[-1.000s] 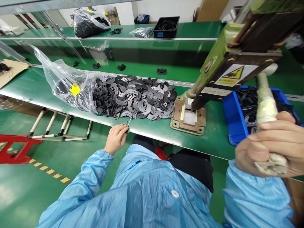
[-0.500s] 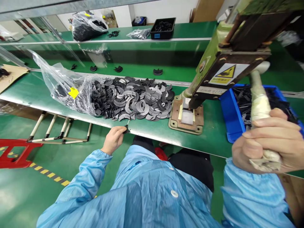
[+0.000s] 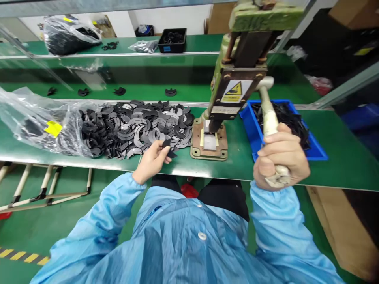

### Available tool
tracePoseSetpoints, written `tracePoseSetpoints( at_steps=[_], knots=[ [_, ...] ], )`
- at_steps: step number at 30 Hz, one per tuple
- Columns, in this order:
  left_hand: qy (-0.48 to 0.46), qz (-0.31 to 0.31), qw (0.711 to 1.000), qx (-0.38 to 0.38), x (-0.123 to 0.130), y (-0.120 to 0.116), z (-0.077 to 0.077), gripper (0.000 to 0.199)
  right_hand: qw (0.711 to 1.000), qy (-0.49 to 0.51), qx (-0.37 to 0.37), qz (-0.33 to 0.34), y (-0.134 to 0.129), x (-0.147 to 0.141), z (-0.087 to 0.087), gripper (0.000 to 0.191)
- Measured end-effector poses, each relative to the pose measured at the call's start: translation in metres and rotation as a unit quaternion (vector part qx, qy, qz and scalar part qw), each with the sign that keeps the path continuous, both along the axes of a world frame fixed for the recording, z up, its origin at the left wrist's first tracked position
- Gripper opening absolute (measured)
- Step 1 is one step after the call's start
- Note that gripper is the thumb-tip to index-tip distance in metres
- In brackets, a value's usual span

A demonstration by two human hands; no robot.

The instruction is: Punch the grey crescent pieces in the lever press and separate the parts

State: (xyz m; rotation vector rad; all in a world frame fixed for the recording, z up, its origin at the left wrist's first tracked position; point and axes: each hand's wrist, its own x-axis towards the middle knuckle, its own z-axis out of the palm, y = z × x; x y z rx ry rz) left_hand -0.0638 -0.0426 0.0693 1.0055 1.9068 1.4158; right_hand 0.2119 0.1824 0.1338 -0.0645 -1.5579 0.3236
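Between the fingers of my left hand (image 3: 151, 161) is a black curved piece (image 3: 168, 149), held over the front edge of a heap of similar curved pieces (image 3: 136, 126). My right hand (image 3: 282, 159) is wrapped round the pale, tape-covered lever handle (image 3: 269, 114) of a green press (image 3: 219, 71). Below the press head, a small pale plate (image 3: 209, 142) lies on the copper-coloured press base (image 3: 196, 136). The heap spills from a clear plastic bag (image 3: 26, 118) with a yellow label.
A blue bin (image 3: 318, 152) of black parts stands right of the press, behind my right hand. Several loose curved pieces lie behind the heap, one being a dark piece (image 3: 170, 92). The back shelf holds a black tray (image 3: 172, 48) and a filled bag (image 3: 66, 37).
My left hand has risen from the table's front edge to the heap, bringing the black piece nearer the press. The view has shifted right, and my right hand still grips the handle.
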Motion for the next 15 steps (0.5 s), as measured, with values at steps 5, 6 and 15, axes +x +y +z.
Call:
tracePoseSetpoints(
  at_steps=[5,6,15],
  knots=[
    [-0.102,-0.131,0.984,-0.069,0.013,0.109,0.017,0.034,0.999,-0.035,-0.001,-0.003,-0.002,0.008,0.001,0.031],
    [-0.112,-0.136,0.981,-0.086,0.014,0.126,0.018,0.033,0.999,-0.040,0.000,-0.001,-0.002,0.009,0.000,0.029],
    [-0.131,-0.160,0.966,-0.153,0.024,0.189,0.013,0.029,0.999,-0.021,-0.013,0.021,0.000,0.008,-0.004,0.019]
  ],
)
